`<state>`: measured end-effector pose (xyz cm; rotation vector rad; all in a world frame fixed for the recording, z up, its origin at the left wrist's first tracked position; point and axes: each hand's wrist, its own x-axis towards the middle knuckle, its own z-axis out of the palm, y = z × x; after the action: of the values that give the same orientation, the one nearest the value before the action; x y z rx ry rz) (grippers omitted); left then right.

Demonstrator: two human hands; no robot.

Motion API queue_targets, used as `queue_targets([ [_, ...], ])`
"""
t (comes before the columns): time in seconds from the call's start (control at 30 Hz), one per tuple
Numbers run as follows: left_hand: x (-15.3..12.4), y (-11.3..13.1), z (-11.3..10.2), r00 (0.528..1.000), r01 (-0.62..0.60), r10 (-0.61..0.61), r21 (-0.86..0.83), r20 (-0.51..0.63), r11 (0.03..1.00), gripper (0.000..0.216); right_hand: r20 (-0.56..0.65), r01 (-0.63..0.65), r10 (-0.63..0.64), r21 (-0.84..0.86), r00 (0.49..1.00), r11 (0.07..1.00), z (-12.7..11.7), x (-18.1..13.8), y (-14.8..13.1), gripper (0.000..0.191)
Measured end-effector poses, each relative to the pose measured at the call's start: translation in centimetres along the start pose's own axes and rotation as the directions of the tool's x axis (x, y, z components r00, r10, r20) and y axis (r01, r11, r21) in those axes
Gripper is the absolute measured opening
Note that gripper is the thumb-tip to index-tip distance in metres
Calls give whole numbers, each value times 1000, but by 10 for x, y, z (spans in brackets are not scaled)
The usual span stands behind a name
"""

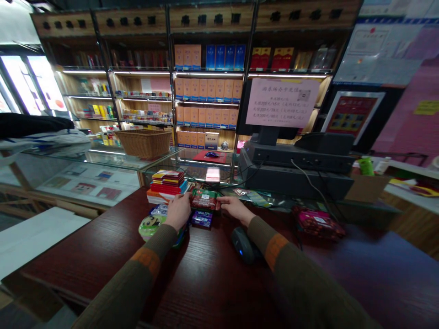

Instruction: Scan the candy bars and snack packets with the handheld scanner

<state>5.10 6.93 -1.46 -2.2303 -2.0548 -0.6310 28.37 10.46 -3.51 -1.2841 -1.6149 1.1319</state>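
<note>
A red and green snack packet [205,199] lies between my two hands at the far part of the dark wooden counter. My left hand [179,212] is closed on its left end, and my right hand [236,209] pinches its right end. Just in front of the packet are purple packs [201,218] with white lettering. Under and beside my left wrist sits a green package with a cartoon face [149,227], partly covered by the sleeve. A stack of red, orange and white boxes [167,185] stands behind my left hand. Near my right forearm rests a dark handheld scanner [243,245].
To the right lies a red snack bag [318,223]. A monitor with a paper sign [281,103] rises from a dark register [298,173] with loose cables. A wicker basket [146,142] sits on the glass case [96,176]. Boxed goods fill the back shelves.
</note>
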Motion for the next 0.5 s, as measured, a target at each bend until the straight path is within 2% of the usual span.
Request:
queue_targets([
  [0.3, 1, 6, -2, 999, 34, -34, -70, 3, 997, 42, 26, 37, -38, 57, 999, 998, -3, -7, -1, 53],
  [0.5, 4, 8, -4, 996, 80, -78, -95, 32, 992, 39, 25, 70, -70, 16, 997, 997, -2, -11, 1, 41],
])
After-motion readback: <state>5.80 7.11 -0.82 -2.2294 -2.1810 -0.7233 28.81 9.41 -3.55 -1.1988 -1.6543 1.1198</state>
